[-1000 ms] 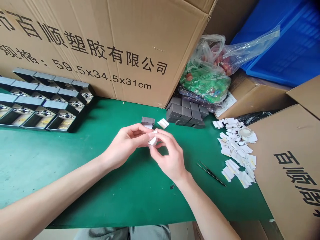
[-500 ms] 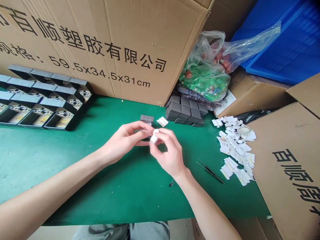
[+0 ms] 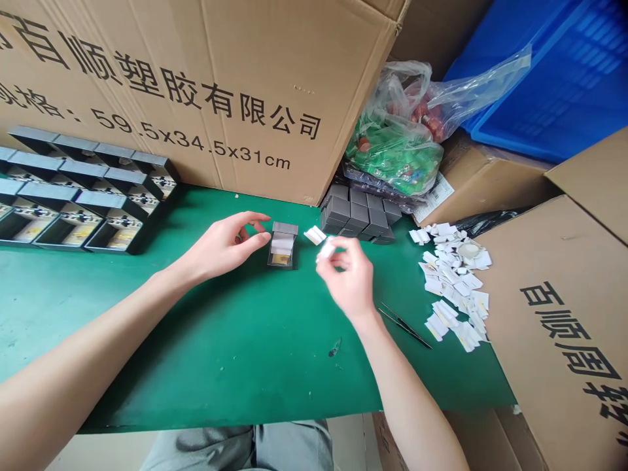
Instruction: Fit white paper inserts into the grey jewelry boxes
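Note:
Between my hands a small dark box [image 3: 281, 247] lies open on the green table, its lid raised at the back, with white lining and a gold-coloured patch inside. My left hand [image 3: 228, 243] hovers just left of it, thumb and fingers apart, holding nothing. To the right, my right hand [image 3: 347, 275] pinches a small white folded piece [image 3: 326, 250] between thumb and fingertips; the fingers partly cover it. Just behind that hand, another white folded piece [image 3: 314, 235] rests on the table.
Closed dark boxes [image 3: 358, 212] are stacked at the back. Open boxes [image 3: 73, 190] stand in rows at left. Tweezers [image 3: 405, 326] lie right of my right hand, near a pile of white pieces [image 3: 456, 275]. Large cartons [image 3: 196, 85] and a blue crate [image 3: 540, 85] bound the table.
My hands have parted. The left let go and moved left, fingers spreading; the right carried the white piece rightward. The open dark box between them is now uncovered.

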A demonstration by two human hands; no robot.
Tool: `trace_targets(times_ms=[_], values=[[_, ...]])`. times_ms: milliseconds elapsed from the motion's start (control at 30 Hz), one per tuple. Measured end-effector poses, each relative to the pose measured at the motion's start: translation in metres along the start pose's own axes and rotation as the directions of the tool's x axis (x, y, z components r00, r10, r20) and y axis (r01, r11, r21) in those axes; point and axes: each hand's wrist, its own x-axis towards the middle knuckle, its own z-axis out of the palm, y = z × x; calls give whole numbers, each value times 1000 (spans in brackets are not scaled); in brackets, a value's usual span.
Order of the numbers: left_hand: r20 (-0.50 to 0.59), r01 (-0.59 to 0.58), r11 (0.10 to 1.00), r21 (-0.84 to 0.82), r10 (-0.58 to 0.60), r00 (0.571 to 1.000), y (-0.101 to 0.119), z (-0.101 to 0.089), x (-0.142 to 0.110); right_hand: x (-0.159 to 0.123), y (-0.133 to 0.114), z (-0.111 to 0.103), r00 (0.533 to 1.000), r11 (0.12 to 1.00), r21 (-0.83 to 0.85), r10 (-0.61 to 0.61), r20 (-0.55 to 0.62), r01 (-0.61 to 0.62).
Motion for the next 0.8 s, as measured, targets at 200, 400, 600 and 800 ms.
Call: trace_targets(times_ms=[200,400,600,800], values=[[230,-122,981,150,86,970,-7,3,-1,8,4,-14,982,986,60,162,-92,-157],[242,-139,976,170,96,965,-10,6,-1,-4,5,7,949,967,8,250,190,-256],[147,-202,978,-49,207,967,-8,12,-4,-11,7,8,989,998,-28,58,138,-54],[102,-226,954,-197,249,963,-4,22,-10,-22,5,25,976,974,-101,-192,104,203]])
